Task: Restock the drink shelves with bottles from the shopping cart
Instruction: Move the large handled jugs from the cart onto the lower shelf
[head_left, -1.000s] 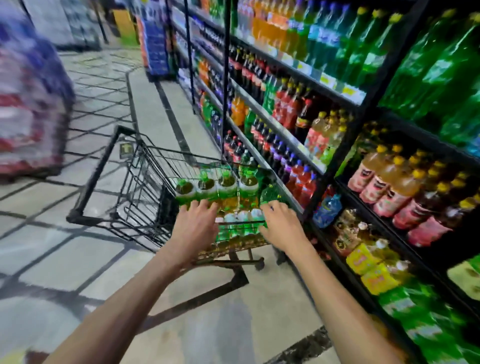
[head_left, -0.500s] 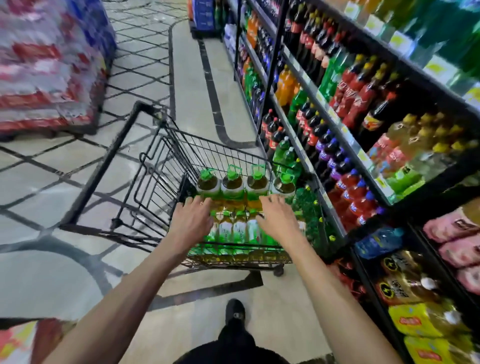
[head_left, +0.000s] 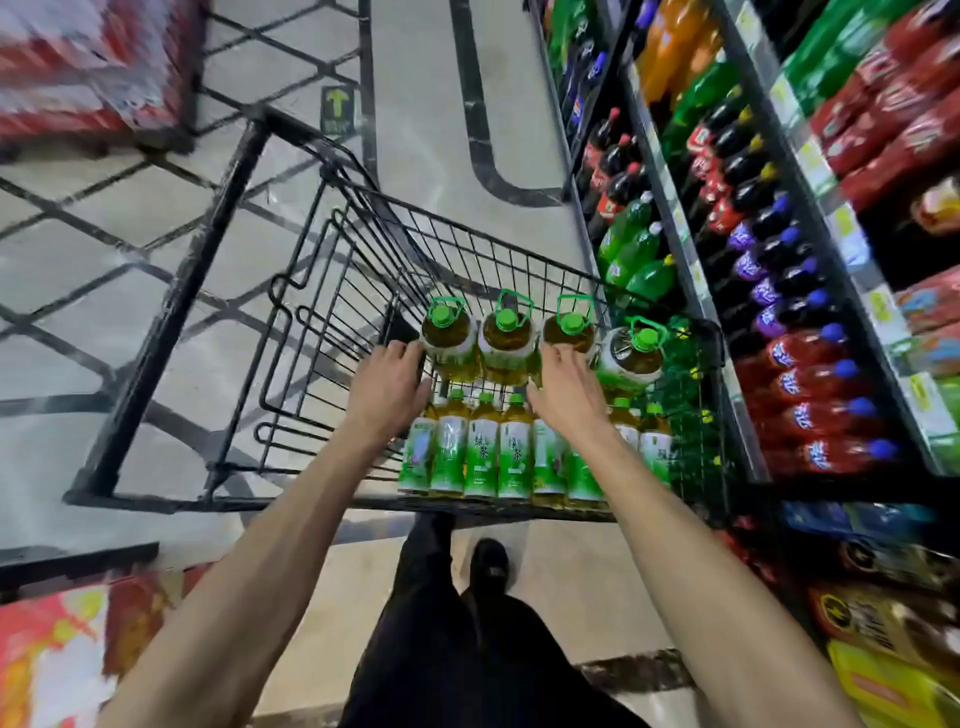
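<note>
A black wire shopping cart (head_left: 467, 249) stands in front of me beside the drink shelves (head_left: 691, 270). At its near end stands a row of big tea bottles (head_left: 506, 338) with green caps and carry handles. Closer to me is a row of several small green-label tea bottles (head_left: 483, 452). My left hand (head_left: 387, 389) reaches in with fairly straight fingers, and its fingertips touch the leftmost big bottle (head_left: 448, 338). My right hand (head_left: 566, 389) lies over the small bottles, its fingers touching the third big bottle (head_left: 570, 332). Neither hand holds anything.
The shelves on the right carry cola, green soda (head_left: 631, 249) and purple-capped red bottles (head_left: 810, 410), with yellow packs (head_left: 893, 680) at floor level. Stacked red-and-white packs (head_left: 88, 67) stand at the far left. My legs and shoe (head_left: 491, 566) are behind the cart.
My view has tipped down over the cart. Both hands have slid forward off the small bottles to the sides of the big ones and spread a little apart.
</note>
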